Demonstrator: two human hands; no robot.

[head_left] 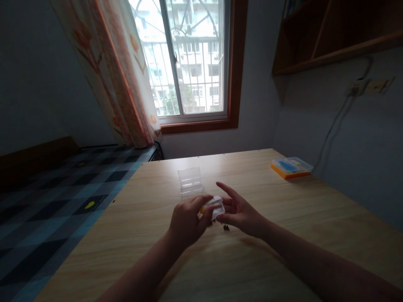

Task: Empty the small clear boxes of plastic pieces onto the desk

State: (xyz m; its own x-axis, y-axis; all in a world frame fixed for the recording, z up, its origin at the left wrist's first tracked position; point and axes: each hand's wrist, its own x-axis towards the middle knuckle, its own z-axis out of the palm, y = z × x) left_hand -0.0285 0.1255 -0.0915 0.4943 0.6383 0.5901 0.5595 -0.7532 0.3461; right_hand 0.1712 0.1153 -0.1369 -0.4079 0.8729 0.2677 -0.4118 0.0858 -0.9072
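Note:
Over the middle of a light wooden table [283, 235], my left hand [187, 220] is curled around a small clear plastic packet [215, 205] that has a bit of yellow showing. My right hand [237, 209] touches the packet's right side, thumb under it and index finger stretched out. A few tiny dark pieces [225, 227] lie on the table just below the hands. An open clear plastic box [189, 181] stands just beyond the hands.
A flat clear case with orange and blue contents [291, 167] lies at the table's far right, near the wall. A bed with a blue checked cover [47, 201] runs along the left. A window and curtain are behind the table.

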